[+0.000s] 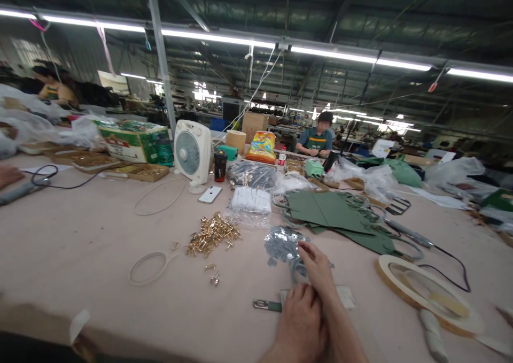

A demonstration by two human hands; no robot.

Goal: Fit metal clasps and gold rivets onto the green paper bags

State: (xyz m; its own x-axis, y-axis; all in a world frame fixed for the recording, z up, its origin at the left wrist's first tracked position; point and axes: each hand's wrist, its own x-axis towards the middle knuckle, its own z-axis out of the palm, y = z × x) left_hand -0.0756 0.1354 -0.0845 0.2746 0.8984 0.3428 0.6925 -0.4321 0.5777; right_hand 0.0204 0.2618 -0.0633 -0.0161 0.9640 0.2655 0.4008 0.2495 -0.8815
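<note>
My left hand (300, 317) rests low on the table with its fingers curled over a short green strap (274, 306). The strap's dark, shiny end piece sticks out to the left. Beneath the hands lies a pale flat plate (345, 296), mostly covered. My right hand (318, 267) crosses just above the left, its fingertips drawn together at the right edge of a pile of small dark grey shiny pieces (282, 244). What those fingertips pinch, if anything, is too small to make out. Left of this pile is a heap of small gold-coloured metal fittings (212, 234).
Green panels with handles (332, 210) lie behind right. A tape roll (428, 293) and a corded tool (412, 232) are at right. Further back stand a fan (192, 152), a phone (210, 194) and a packet in clear plastic (250, 200). A co-worker (316, 138) sits opposite.
</note>
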